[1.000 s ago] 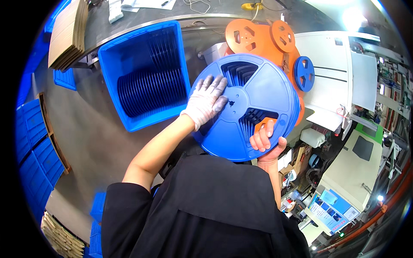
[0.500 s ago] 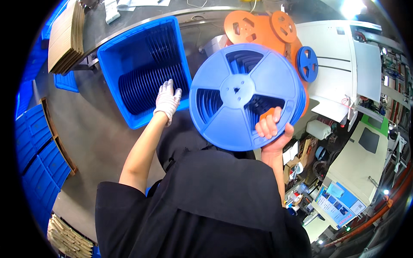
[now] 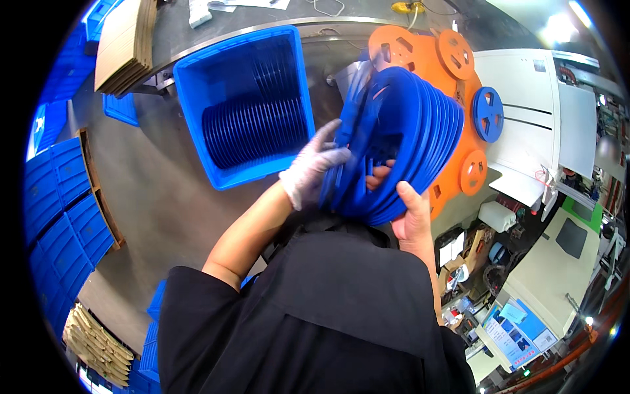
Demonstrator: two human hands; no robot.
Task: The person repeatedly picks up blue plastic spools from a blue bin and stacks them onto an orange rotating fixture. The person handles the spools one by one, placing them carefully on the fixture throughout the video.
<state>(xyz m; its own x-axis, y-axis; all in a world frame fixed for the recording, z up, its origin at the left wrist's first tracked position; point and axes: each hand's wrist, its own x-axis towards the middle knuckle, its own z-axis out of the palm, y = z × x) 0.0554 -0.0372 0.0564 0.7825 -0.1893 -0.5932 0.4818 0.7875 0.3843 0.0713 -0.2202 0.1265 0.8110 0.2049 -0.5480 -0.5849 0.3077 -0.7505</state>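
Observation:
A stack of blue plastic reels (image 3: 420,125) is held up in front of my chest, turned so that the edges of several discs show. My bare right hand (image 3: 408,203) grips its lower right side, the thumb outside and some fingers through an opening. At the left end, one or more blurred blue reels (image 3: 355,111) lean apart from the others. My left hand (image 3: 314,167), in a white glove, has its fingers on the edge of that left end; part of its grip is smeared by motion. Left of it, a blue bin (image 3: 190,125) holds a row of blue reels (image 3: 252,131) on edge.
An orange rack (image 3: 420,49) with orange discs and a blue reel (image 3: 487,114) stands behind the stack. A grey worktable (image 3: 243,26) runs along the far side, with cardboard sheets (image 3: 125,46) at its left. Blue crates (image 3: 59,174) line the left; a white machine (image 3: 515,85) stands right.
My left hand has moved from the reels in the bin to the left end of the held stack. The stack has turned from face-on to edge-on, and its left end has spread.

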